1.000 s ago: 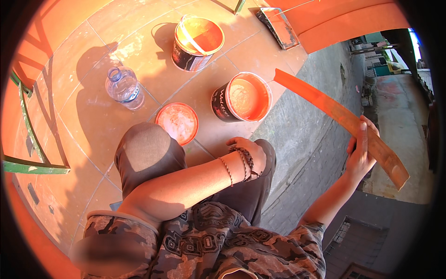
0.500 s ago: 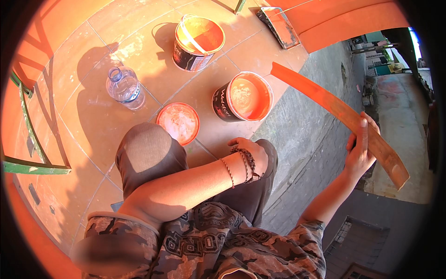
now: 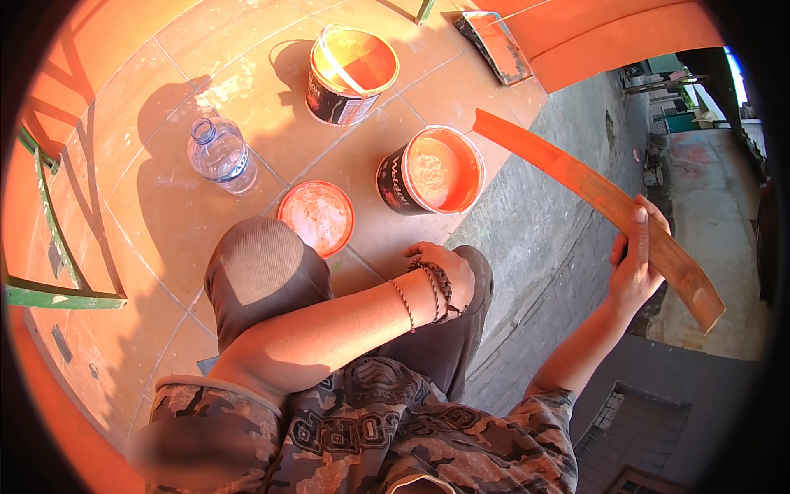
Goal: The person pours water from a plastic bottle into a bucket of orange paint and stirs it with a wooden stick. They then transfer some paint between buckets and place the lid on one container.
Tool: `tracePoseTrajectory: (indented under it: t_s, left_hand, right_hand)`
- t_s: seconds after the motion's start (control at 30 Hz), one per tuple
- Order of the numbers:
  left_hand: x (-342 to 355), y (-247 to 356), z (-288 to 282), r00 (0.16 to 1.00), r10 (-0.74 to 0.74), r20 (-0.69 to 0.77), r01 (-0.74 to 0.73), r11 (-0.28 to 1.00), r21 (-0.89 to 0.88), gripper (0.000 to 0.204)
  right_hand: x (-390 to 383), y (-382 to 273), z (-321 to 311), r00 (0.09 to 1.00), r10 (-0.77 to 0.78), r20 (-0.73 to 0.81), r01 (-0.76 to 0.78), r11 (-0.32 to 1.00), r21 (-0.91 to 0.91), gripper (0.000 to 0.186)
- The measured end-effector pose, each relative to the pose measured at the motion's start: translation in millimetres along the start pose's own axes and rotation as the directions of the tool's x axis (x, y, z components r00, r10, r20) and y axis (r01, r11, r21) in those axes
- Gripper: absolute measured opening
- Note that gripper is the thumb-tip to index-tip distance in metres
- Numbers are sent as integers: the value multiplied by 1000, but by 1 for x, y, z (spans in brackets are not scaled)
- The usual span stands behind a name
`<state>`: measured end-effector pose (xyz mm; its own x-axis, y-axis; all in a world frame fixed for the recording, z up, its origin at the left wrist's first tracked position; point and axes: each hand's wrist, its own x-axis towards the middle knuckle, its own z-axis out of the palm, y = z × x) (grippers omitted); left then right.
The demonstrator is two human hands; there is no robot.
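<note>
The right hand grips a long, flat wooden stick, orange with paint over most of its length and bare brown at the outer end. Thumb lies along the face of it, fingers wrapped behind. The stick slants up and to the left, its painted tip hanging just beside the rim of the open paint bucket, out over the edge of the ledge. That bucket is dark-walled and full of orange paint. The left hand rests on the person's right knee, fingers loosely curled, holding nothing, with cord bracelets on the wrist. Just left of it, an orange paint lid lies flat on the tiled floor, touching the raised left knee from this angle. Farther back stands a second bucket, its handle lying across the mouth. A clear plastic water bottle stands well to the left. Up at the top, a paint tray sits near the orange wall.
</note>
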<state>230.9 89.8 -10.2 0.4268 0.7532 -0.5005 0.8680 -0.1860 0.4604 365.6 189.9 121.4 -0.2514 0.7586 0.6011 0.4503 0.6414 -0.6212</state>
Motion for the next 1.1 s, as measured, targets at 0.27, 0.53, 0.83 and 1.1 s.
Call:
tracePoseTrajectory:
  t_s: [0.27,0.53,0.83,1.1]
  left_hand:
    - [-1,-2,-3,1000,-2,28,2,1000,5,33]
    - [1,-4,-3,999,-5,32,5,1000,-2,35]
    - [3,-6,-2,999,-19,28,18,1000,15,34]
    - [5,-9,1,998,-53,16,53,998,-19,33]
  right_hand:
    - [1,-1,2,1000,0,2,0,1000,5,26]
    - [3,-1,2,1000,-1,9,1,1000,-2,27]
    - [3,11,10,995,42,95,-44,999,20,27]
    - [-10,55,56,933,177,313,-196,980,30,26]
